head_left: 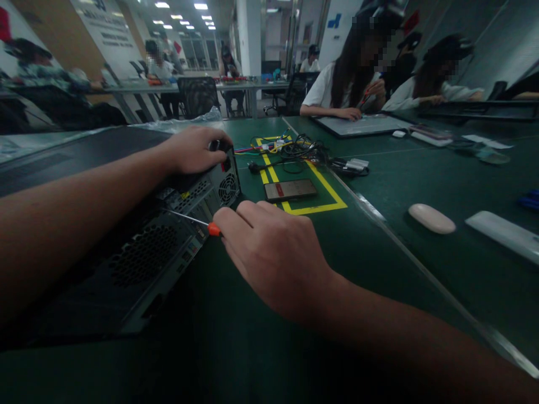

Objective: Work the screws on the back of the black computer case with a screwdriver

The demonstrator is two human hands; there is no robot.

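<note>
A black computer case [138, 255] lies on the left of the green table, its back panel with vents, ports and a fan turned toward the right. My left hand [197, 150] reaches across it and grips its far back corner, fingers bent over the edge. In my closed right hand [273, 252] is a screwdriver with an orange handle [214, 229]. Its thin metal shaft points left, and the tip meets the back panel near the slot covers. The fist hides most of the handle.
Beyond my right hand lie a phone [290, 189] and a tangle of cables [301, 150] around yellow tape. To the right are a pale oval mouse [432, 218] and a white bar-shaped object [505, 233]. Across the table a co-worker [322, 92] handles a flat panel [366, 124].
</note>
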